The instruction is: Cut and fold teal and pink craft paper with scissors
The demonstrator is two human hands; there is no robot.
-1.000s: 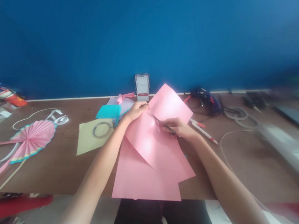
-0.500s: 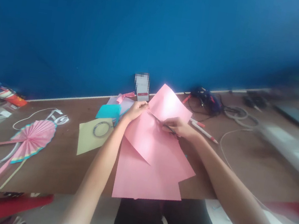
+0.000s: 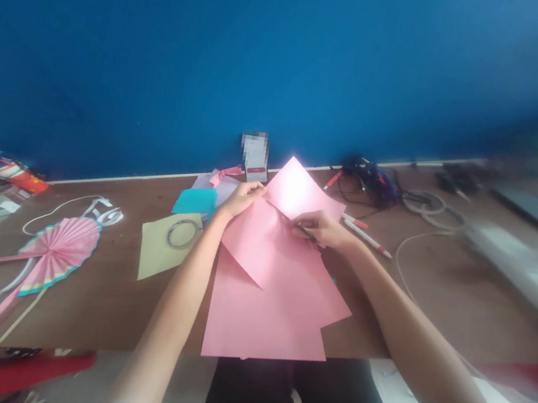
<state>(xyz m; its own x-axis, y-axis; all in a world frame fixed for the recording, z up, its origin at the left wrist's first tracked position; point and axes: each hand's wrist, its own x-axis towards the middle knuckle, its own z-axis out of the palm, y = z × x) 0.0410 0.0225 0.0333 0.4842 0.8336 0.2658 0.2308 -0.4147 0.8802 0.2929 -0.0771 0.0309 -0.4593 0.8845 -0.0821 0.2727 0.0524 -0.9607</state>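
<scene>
Blue paint is carried across the whole wall point(image 3: 291, 50), and against its foot a brown desk point(image 3: 108, 292) is set. Over the middle of the desk a pink sheet point(image 3: 255, 246) is held at a tilt, above more pink paper point(image 3: 264, 332) that is laid flat at the near edge. By its upper left edge the sheet is pinched between the thumb and fingers of the left hand point(image 3: 245, 199). Scissors point(image 3: 305, 232) are gripped in the right hand point(image 3: 319, 228), with the handles wrapped by the fingers and the blades pointed along the sheet toward the left hand.

Near the wall a phone point(image 3: 256, 172) is propped upright; its screen is mostly masked by blocky squares, and on the red band below them any lettering is too small to be read. Blurred, too, is the pale blue label on the long white box point(image 3: 508, 257) at the right — its words cannot be made out — and so is the print on the red packet point(image 3: 27, 179) at the far left.

To the left a pleated pink fan point(image 3: 67, 249) is laid, edged in yellow and blue. Between it and the pink paper, a grey ring point(image 3: 183, 234) is rested on a yellow sheet point(image 3: 152, 255).
</scene>
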